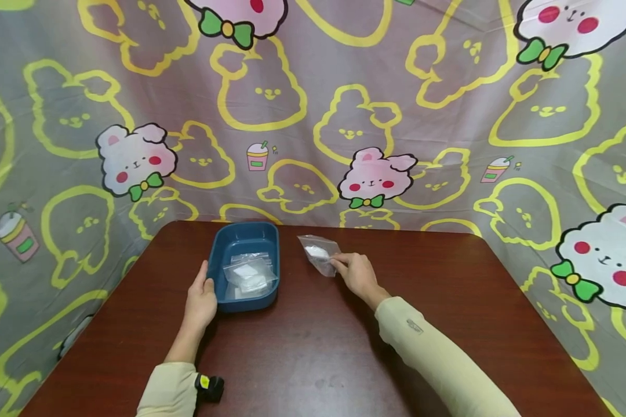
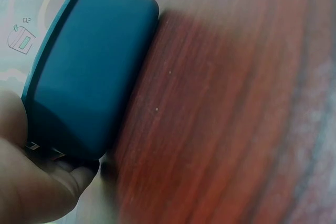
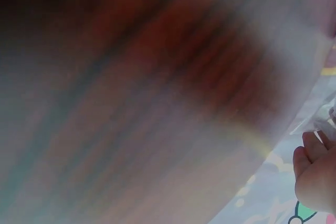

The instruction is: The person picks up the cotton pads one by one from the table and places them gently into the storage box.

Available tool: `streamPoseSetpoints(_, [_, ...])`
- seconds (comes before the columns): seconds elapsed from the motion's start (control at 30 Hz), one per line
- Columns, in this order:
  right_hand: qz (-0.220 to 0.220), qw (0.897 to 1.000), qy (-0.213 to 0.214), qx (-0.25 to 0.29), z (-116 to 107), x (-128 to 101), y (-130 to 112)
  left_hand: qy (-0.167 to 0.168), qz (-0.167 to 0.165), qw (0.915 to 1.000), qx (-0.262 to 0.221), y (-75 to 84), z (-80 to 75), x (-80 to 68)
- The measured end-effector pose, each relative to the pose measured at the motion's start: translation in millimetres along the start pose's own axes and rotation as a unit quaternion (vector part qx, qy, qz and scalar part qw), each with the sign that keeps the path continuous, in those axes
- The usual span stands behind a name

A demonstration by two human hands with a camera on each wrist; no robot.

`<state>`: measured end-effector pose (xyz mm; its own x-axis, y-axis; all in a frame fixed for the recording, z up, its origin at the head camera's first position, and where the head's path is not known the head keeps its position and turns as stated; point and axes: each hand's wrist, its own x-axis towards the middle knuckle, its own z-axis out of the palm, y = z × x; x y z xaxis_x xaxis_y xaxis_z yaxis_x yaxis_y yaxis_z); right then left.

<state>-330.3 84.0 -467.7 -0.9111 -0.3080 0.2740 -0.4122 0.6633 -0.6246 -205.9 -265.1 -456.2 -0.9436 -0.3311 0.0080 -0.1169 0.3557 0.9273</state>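
Note:
A blue plastic bin (image 1: 244, 303) stands toward the back left of the table, and its outer wall fills much of the left wrist view. My left hand (image 1: 200, 296) holds the bin by its left side, thumb near the rim and the other fingers low against the wall. Inside lie several clear zip bags (image 1: 250, 281) with white contents. To the right of the bin, my right hand (image 1: 356, 272) pinches the corner of another clear zip bag (image 1: 319, 253) holding something white. In the right wrist view, that bag shows only partly beside the fingertips (image 3: 311, 142).
The dark brown wooden table (image 1: 302, 359) ends at a cartoon-patterned cloth (image 1: 292, 116) hung behind and along both sides. A black strap device with a yellow mark (image 1: 210, 388) sits at the left wrist.

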Motion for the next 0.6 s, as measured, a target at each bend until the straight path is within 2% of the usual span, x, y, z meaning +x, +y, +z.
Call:
streamPoseSetpoints(0.3, [-0.028, 0.998, 0.023, 0.051, -4.7, -8.9, -9.3, 0.001, -0.007, 1.0000, 0.002, 2.7, -1.9, -2.0])
streamPoseSetpoints(0.6, [-0.043, 0.995, 0.052, 0.073, -12.4, -13.9, -23.2, 0.006, -0.001, 1.0000, 0.002, 2.9, 0.6, -3.0])
